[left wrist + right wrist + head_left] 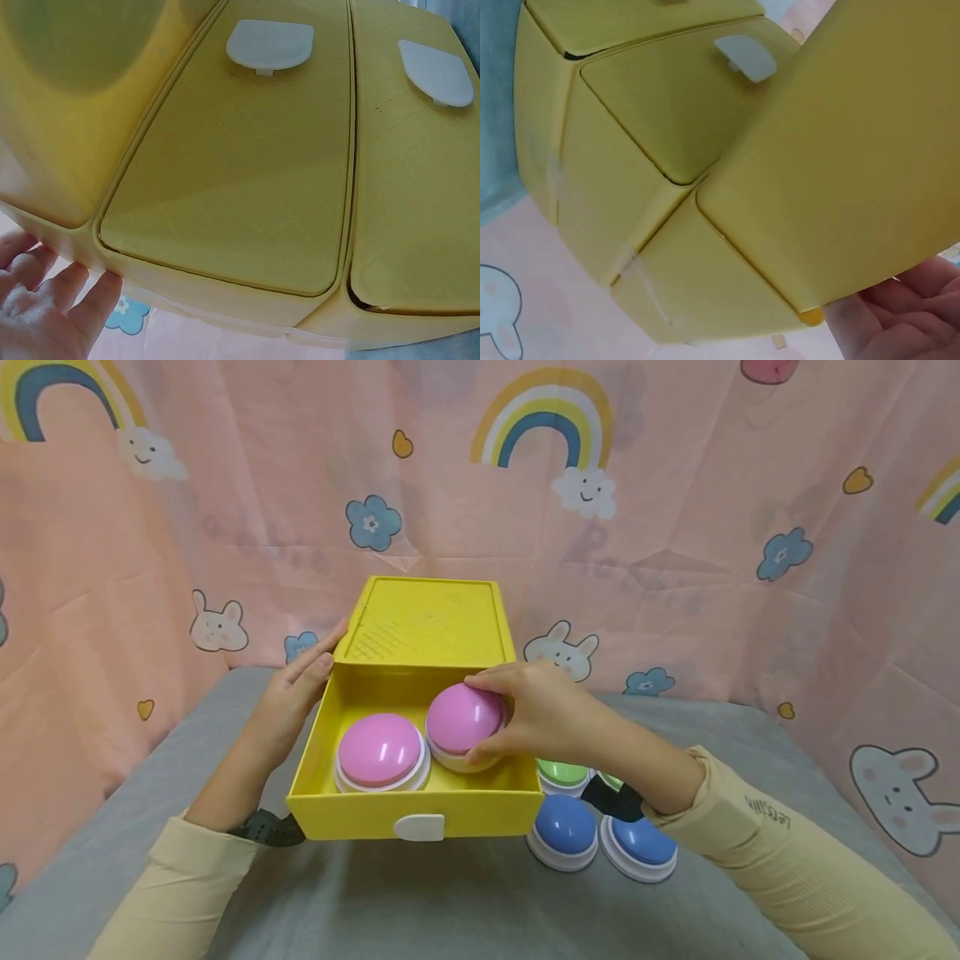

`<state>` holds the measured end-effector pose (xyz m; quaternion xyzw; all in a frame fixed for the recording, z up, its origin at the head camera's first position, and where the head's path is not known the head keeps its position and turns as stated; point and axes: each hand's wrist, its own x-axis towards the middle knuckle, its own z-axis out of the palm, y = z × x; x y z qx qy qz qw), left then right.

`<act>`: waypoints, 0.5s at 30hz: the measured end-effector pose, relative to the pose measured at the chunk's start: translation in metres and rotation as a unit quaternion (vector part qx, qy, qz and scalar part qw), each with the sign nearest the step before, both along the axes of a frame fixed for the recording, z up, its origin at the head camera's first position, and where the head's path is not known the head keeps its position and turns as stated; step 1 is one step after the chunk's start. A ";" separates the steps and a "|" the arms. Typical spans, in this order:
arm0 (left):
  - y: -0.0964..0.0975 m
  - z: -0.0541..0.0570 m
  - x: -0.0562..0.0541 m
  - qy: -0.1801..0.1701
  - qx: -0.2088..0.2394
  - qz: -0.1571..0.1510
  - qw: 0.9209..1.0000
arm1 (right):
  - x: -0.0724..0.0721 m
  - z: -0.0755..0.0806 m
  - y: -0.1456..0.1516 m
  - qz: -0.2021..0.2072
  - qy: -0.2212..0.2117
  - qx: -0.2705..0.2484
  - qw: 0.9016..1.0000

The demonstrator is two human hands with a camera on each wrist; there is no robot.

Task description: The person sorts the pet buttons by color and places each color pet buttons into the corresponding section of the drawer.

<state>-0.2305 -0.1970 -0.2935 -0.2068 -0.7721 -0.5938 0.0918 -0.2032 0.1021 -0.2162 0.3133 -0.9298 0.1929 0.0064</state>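
A yellow drawer with a white pull tab stands pulled out of a yellow drawer cabinet. Inside it, on the left, sits a pink dome push button on a white round base. My right hand pinches a second pink push button, tilted, in the right part of the drawer. My left hand rests with extended fingers against the cabinet's left side; the left wrist view shows its fingertips at the cabinet's edge. In the right wrist view the drawer's side hides the held button.
Right of the drawer, two blue push buttons lie on the grey cloth, with green ones behind them, partly covered by my right arm. Shut drawers show below the open one. A pink patterned curtain hangs behind.
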 end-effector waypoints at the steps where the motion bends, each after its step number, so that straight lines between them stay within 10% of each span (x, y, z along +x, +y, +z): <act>1: 0.000 0.000 0.000 0.000 0.002 -0.001 1.000 | 0.000 0.000 0.000 0.001 -0.002 0.003 1.000; 15: 0.001 0.001 0.001 -0.002 0.001 -0.003 1.000 | -0.003 0.004 -0.002 -0.028 -0.044 0.027 0.998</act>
